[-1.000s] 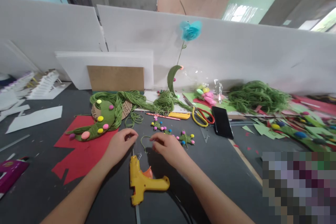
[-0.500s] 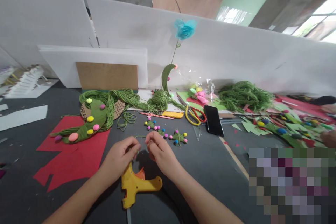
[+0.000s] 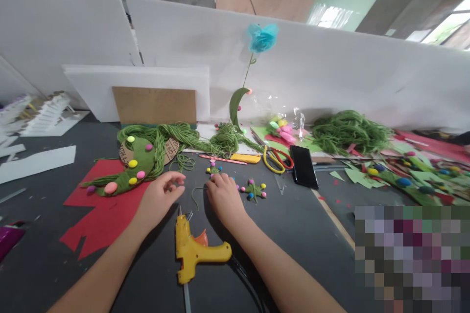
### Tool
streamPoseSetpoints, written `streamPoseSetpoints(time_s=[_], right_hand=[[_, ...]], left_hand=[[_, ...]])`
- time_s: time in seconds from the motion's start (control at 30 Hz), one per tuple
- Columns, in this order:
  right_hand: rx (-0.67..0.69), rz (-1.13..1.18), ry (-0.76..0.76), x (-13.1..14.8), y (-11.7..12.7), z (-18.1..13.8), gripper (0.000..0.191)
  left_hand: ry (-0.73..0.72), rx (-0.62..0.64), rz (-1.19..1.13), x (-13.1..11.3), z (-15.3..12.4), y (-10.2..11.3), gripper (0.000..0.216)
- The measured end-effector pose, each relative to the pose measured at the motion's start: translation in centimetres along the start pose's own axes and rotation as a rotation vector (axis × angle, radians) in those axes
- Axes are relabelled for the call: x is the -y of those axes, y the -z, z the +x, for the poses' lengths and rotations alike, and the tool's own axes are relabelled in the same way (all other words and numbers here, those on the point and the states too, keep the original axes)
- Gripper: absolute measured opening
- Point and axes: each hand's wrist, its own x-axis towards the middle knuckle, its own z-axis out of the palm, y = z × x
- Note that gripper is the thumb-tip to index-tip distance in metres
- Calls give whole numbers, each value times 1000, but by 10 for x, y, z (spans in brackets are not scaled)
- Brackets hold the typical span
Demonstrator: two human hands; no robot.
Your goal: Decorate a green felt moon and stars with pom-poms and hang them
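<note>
My left hand (image 3: 159, 198) rests on the dark table (image 3: 293, 225) with its fingers loosely apart and nothing in them. My right hand (image 3: 222, 195) is lowered to the table just right of it, fingers pressed together. They pinch one end of a short green string (image 3: 194, 196) that curls between the two hands. The right fingertips reach a small green felt piece with pom-poms (image 3: 213, 170). A second such piece (image 3: 254, 190) lies to the right. A yellow glue gun (image 3: 194, 250) lies flat just below my hands.
A red sheet (image 3: 99, 220) and a green felt shape with pom-poms (image 3: 132, 171) lie at left. Green yarn bundles (image 3: 350, 132), scissors (image 3: 273, 159), a yellow comb (image 3: 245, 158), a black phone (image 3: 303, 166) and a blue paper flower (image 3: 262, 36) are behind. White foam boards (image 3: 330, 73) wall the back.
My hands were together above the glue gun, working the string. Now they have dropped to the table and parted, the right reaching forward to the felt piece, the left opening.
</note>
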Motion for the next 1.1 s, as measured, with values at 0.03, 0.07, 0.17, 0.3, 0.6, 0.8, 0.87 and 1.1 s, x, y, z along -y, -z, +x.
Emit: streamPoseSetpoints(time_s=[0.03, 0.07, 0.17, 0.3, 0.6, 0.8, 0.87, 1.1], right_hand=[[8, -26, 13, 1, -3, 1, 18], [13, -45, 25, 1, -5, 2, 18], [16, -61, 36, 4, -7, 2, 19], [3, 40, 10, 15, 1, -5, 14], [-74, 581, -155, 30, 30, -11, 11], [-15, 914, -363, 16, 40, -10, 15], [24, 807, -339, 10, 43, -10, 16], [-71, 307, -295, -14, 54, 2, 22]], left_hand=[[8, 13, 18, 0, 0, -1, 19], [7, 17, 33, 0, -1, -3, 16], [-28, 16, 56, -4, -4, -6, 14], [11, 108, -76, -15, -11, -11, 32], [302, 358, -413, -20, -17, -13, 25], [394, 345, -565, -21, -13, -3, 21], [381, 289, -668, -20, -11, 0, 18], [335, 269, -719, -13, -8, -1, 20]])
